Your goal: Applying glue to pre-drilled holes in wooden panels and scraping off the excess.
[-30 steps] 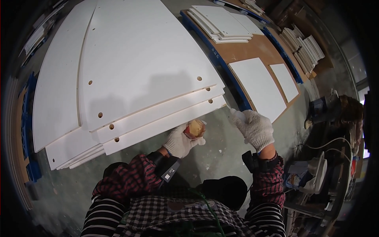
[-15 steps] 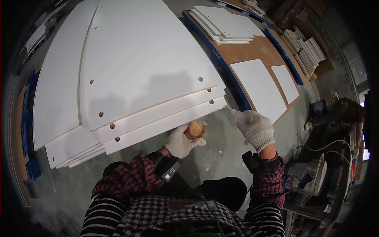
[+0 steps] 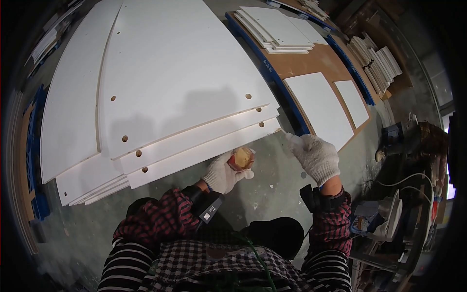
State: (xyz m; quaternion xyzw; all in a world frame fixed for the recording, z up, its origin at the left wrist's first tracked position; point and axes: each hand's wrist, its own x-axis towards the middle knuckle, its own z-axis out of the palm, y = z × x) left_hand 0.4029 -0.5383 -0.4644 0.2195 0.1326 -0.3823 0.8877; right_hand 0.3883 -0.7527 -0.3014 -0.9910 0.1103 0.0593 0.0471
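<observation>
My left hand (image 3: 221,174), in a white knit glove, is closed round a small cup-like container (image 3: 241,159) with reddish sides and a tan-yellow mass in it. It is held just off the near edge of the stacked white panels (image 3: 204,146). My right hand (image 3: 315,156), gloved too, is closed with its fingertips at the right near corner of a lower panel. A thin pale tip seems to show between fingers and corner; what it belongs to is hidden. The panels lie stepped, with round holes near their ends.
To the right, a brown board on a blue pallet (image 3: 266,70) bears more white panels (image 3: 318,107) and a small stack (image 3: 272,31). Cut pieces (image 3: 374,61) are piled farther right. A cluttered cart (image 3: 384,219) with a cable stands at the lower right. Another blue pallet (image 3: 36,146) edges the left.
Almost nothing differs. My right hand has shifted very slightly to the right at the panel corner; my left hand still holds the container in the same place.
</observation>
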